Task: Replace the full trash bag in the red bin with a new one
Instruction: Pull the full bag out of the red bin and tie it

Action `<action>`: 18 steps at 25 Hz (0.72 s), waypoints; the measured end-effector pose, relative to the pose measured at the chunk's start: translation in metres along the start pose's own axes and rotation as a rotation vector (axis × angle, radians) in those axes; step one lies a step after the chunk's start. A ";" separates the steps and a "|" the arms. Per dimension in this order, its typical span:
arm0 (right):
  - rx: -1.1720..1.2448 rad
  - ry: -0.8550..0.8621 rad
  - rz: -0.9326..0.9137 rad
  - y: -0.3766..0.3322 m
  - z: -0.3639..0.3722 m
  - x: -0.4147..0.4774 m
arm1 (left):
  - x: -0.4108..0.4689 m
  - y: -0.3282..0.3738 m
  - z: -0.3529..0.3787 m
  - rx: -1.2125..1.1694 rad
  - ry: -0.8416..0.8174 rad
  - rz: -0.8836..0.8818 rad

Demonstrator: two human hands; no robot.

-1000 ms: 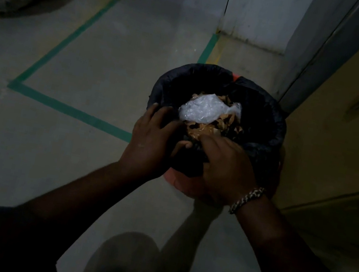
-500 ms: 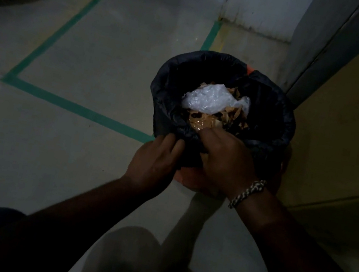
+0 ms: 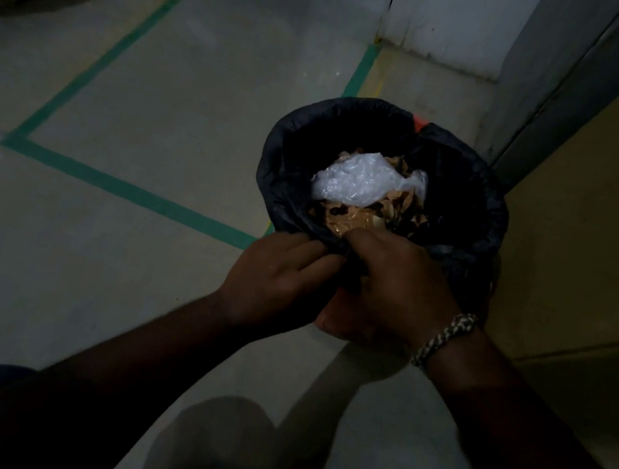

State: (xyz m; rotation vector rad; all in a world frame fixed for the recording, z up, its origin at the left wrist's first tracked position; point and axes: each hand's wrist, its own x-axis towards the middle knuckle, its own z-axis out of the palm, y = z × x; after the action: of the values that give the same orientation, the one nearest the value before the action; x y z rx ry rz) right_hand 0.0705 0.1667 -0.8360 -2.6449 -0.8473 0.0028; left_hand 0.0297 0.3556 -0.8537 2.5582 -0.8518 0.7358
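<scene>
**Both hands at the near rim, working the full bag loose**

The red bin (image 3: pixel 419 123) stands on the concrete floor (image 3: pixel 195 123) near a corner, close to a yellowish panel (image 3: pixel 613 213) on the right. The black trash bag (image 3: pixel 292 157) is still in it, its edge folded over the rim all round, so only slivers of red show. It is full: a wad of clear plastic (image 3: pixel 358 181) sits on top of brown scraps (image 3: pixel 348 216).

The left hand (image 3: pixel 275 278) has its fingers curled, pinching a fold of the bag at the near edge. The right hand (image 3: pixel 394 282), with a braided bracelet (image 3: pixel 443 336) at the wrist, sits just beside it, knuckles up and fingers hooked over the same edge — its fingertips are hidden in the plastic.

The hands almost touch, probably to bunch the near rim and peel the fold off the bin. The far rim is still tucked, so removal looks barely begun. No new bag is in view. Green tape (image 3: pixel 133 191) marks the floor to the left — dim light throughout.
</scene>
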 end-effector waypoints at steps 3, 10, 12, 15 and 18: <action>-0.007 -0.068 -0.048 -0.003 -0.006 -0.007 | 0.003 0.001 -0.004 -0.061 -0.093 0.072; -0.082 -0.316 -0.030 -0.001 0.007 -0.026 | 0.000 0.013 -0.005 -0.309 -0.442 0.137; -0.035 -0.312 -0.011 -0.002 0.004 -0.031 | 0.004 0.012 -0.012 -0.411 -0.486 0.105; 0.105 -0.284 -0.002 -0.003 -0.014 -0.030 | 0.010 0.011 -0.016 -0.361 -0.396 0.044; 0.265 -0.048 0.081 -0.005 -0.038 -0.025 | 0.013 0.010 -0.017 -0.203 -0.241 -0.071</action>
State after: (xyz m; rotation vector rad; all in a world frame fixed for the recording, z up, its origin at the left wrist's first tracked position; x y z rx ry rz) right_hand 0.0512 0.1435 -0.8020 -2.4346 -0.7009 0.1866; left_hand 0.0261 0.3498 -0.8306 2.5093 -0.8546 0.3054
